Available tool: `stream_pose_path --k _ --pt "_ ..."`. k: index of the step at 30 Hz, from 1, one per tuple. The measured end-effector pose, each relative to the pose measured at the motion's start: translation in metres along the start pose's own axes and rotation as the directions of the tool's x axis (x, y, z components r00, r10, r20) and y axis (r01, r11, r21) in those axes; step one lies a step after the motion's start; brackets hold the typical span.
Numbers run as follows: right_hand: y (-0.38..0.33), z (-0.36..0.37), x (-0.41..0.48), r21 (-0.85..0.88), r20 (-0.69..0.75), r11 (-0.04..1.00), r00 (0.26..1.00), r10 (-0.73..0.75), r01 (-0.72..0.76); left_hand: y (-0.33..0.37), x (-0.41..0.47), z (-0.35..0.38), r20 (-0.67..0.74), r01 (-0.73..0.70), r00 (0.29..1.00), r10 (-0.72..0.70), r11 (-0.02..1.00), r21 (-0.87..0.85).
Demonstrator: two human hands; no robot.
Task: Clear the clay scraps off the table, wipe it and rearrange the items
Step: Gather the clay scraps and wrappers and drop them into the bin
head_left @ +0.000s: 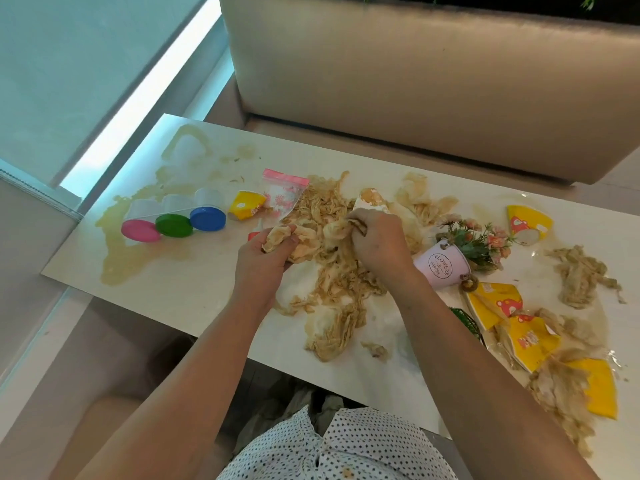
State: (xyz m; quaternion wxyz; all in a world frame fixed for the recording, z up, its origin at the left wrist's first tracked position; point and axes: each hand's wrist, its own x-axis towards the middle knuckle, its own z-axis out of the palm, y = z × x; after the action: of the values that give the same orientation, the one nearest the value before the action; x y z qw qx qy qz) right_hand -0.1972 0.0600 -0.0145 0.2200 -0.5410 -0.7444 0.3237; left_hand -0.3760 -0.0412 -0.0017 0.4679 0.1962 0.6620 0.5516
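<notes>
Left hand point(264, 261) around stringy clay scraps point(337, 278)

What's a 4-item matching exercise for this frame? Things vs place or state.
Things:
1. pink-lidded tub
2. flower bucket
3. zip bag
4. left hand

Place or state:
a. grips clay scraps
b. tipped over, flowers pointing right
c. leftmost of the lidded tubs
d. next to the yellow cup

Pairs: 1-c, 2-b, 3-d, 4-a
</notes>
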Motion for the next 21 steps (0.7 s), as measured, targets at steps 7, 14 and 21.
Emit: stream_pose_path --k 7,14,21 --pt "0.004 -0.015 -0.001 0.015 0.057 1.000 0.998 0.003 -0.004 0.000 -0.009 0.003 -0.022 0.006 1.000 -0.007 1.000 -0.027" --pt "-0.004 -0.030 -0.008 0.124 0.006 0.992 1.000 -0.011 0.010 0.003 -0.025 0.009 -0.053 -0.007 0.999 0.003 0.997 -0.080" --pt "-0.019 -0.041 -0.005 0.285 -0.044 0.957 0.999 -0.032 0.043 0.004 -0.040 0.011 -0.120 -0.042 0.993 0.022 0.986 -0.163"
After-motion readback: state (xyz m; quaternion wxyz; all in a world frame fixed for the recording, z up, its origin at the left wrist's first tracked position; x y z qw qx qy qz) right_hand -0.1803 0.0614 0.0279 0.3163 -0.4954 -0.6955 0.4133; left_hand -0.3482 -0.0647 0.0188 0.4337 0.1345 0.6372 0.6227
